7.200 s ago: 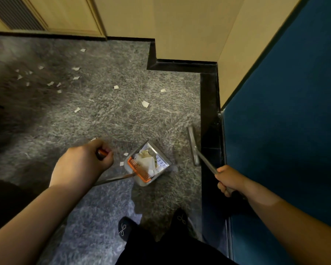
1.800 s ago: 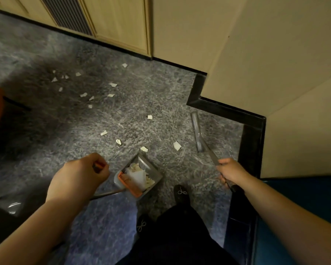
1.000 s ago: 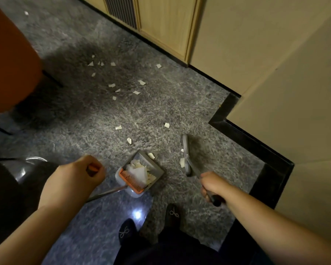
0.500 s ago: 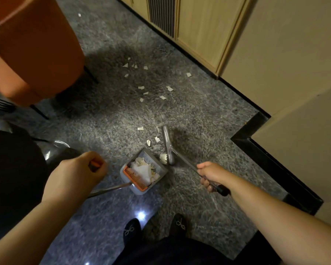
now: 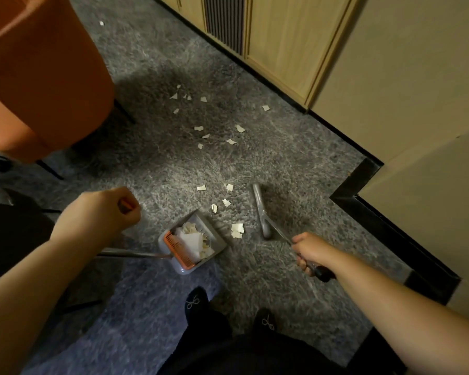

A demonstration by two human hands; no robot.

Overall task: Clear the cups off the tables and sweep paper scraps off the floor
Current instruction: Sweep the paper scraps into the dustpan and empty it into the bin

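A grey dustpan [image 5: 217, 235] with an orange comb edge sits on the floor, holding torn paper. My left hand [image 5: 100, 212] grips the orange end of its long handle. My right hand [image 5: 310, 250] grips the broom handle; the grey broom head [image 5: 260, 209] rests on the floor to the right of the pan. A paper scrap [image 5: 237, 230] lies between pan and broom head, a few more scraps [image 5: 226, 202] just beyond the pan's mouth, and several scattered scraps [image 5: 231, 141] farther out.
An orange chair [image 5: 38, 77] on thin black legs stands at the upper left. Wooden cabinet doors [image 5: 276, 41] with a vent and a beige wall with black skirting [image 5: 390, 228] bound the right side. My feet [image 5: 197, 301] are just behind the pan.
The view has swung left, away from the blue panel. The broom has pushed scraps leftward toward the dustpan, then its head drew back to the right, leaving a scrap beside the pan.
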